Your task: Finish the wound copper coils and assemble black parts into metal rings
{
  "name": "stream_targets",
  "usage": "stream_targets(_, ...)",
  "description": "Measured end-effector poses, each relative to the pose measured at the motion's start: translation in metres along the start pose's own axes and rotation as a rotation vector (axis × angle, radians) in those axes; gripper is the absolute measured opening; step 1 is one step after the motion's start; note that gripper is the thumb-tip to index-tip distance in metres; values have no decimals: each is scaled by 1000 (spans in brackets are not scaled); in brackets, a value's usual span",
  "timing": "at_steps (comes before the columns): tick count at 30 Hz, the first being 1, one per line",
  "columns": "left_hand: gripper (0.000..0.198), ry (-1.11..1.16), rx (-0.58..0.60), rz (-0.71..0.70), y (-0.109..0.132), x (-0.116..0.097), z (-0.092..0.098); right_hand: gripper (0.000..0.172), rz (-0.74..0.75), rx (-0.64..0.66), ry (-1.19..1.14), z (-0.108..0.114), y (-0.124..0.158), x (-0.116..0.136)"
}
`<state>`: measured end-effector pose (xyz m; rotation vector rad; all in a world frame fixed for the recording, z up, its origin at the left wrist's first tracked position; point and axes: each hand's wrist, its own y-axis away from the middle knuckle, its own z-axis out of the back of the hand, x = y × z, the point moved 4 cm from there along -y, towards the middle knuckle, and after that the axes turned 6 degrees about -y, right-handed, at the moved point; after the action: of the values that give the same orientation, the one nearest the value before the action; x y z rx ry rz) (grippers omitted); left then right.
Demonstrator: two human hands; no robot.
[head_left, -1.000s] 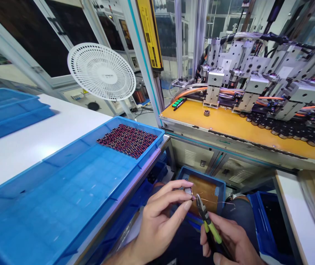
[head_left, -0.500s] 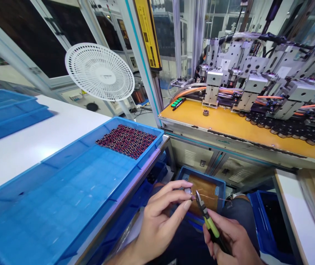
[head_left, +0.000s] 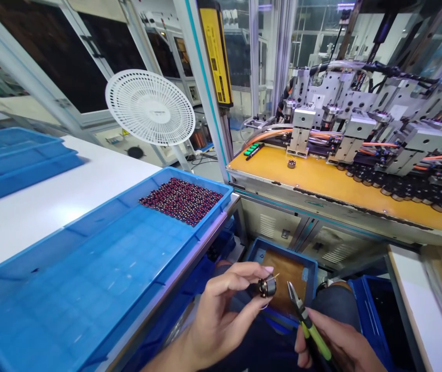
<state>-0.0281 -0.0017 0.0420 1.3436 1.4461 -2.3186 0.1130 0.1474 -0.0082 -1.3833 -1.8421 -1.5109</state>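
Note:
My left hand (head_left: 226, 310) pinches a small wound motor stator (head_left: 268, 287) between thumb and fingertips, its dark ring side turned partly to the right. Short wire ends stick out from the stator at top and bottom. In my right hand (head_left: 340, 336) is a pair of wire cutters (head_left: 309, 324) with green and black handles. Their jaws point up and left, a little apart from the stator. The fingers wrapped under the handles are partly hidden.
Below my hands sits a blue bin (head_left: 257, 248) with a brown sheet in it. Left, a long blue tray (head_left: 89, 263) holds many small wound parts (head_left: 184, 200) at its far end. A machine bench (head_left: 267, 168) stands ahead, a white fan (head_left: 154, 108) behind the tray.
The wire cutters have drawn back right and down, away from the stator. My left hand has turned the stator so its ring shows; the long copper strand seen earlier no longer shows.

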Motion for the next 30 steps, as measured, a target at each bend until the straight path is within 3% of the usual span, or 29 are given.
stream_targets(3, 64, -49, -19, 35, 2, 0, 0, 62, -141, -27, -53, 0, -14, -17)
stream_targets(11, 61, -65, -14, 99, 6, -1, 1, 48, -98, 123, -72, -14, -10, 3)
stream_targets(14, 59, -54, -13, 107, 7, -1, 3, 51, -92, 157, -43, -15, -6, 8)
stream_targets(18, 59, -50, -6, 107, 6, -1, 3, 47, 88, 231, 41, -16, 7, 19)
stream_targets(21, 59, -51, -8, 114, 5, -1, 3, 64, 219, 262, 107, -14, 16, 22)
stream_targets(30, 57, -71, -19, 129, 5, -1, 4, 74, 333, 317, 185, -10, 2, 3)
